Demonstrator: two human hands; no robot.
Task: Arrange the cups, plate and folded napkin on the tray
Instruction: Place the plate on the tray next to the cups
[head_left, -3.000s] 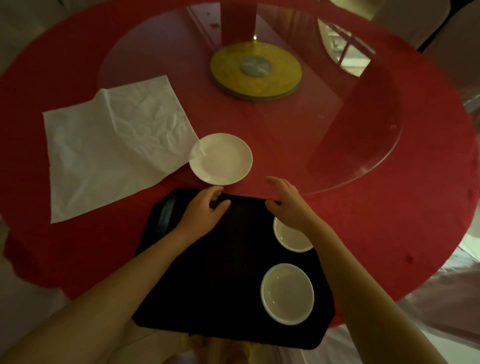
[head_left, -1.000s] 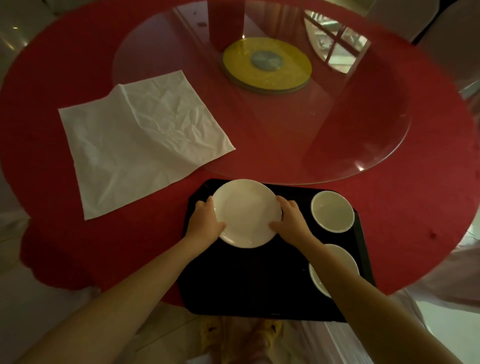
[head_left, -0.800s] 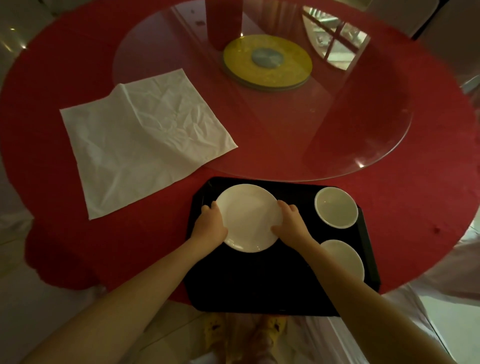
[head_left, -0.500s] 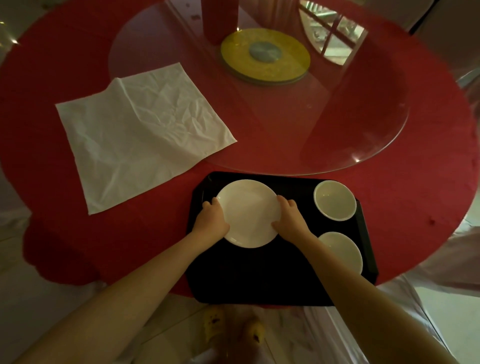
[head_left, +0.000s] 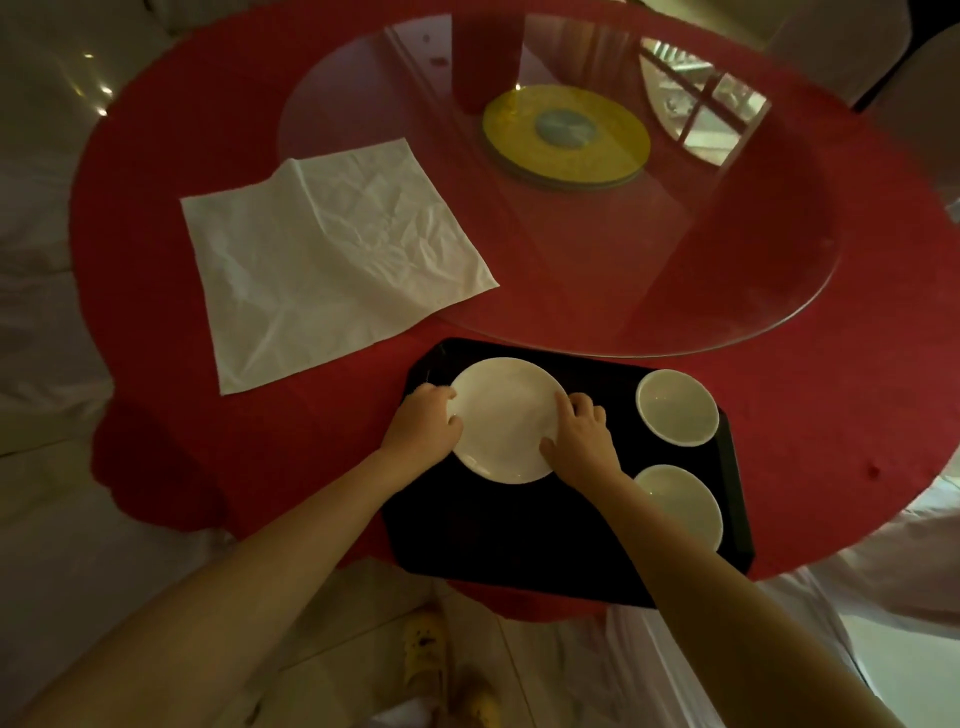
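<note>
A black tray (head_left: 519, 540) lies at the near edge of the red table. A white plate (head_left: 506, 415) rests on its far left part. My left hand (head_left: 423, 426) grips the plate's left rim and my right hand (head_left: 582, 434) grips its right rim. Two white cups stand along the tray's right side, one far (head_left: 678, 408) and one near (head_left: 683, 501), the near one partly hidden by my right forearm. A white napkin (head_left: 332, 254) lies spread out flat and creased on the tablecloth, up and left of the tray.
A round glass turntable (head_left: 727, 249) on a yellow hub (head_left: 566, 137) covers the table's middle, its rim just beyond the tray. The red tablecloth (head_left: 831, 415) hangs over the near edge. White-covered chairs stand around, and my yellow shoe (head_left: 426, 644) shows below.
Three seconds ago the plate sat on the glass beyond the tray; both hands now hold it on the tray's left part. Over the last second it barely shifted.
</note>
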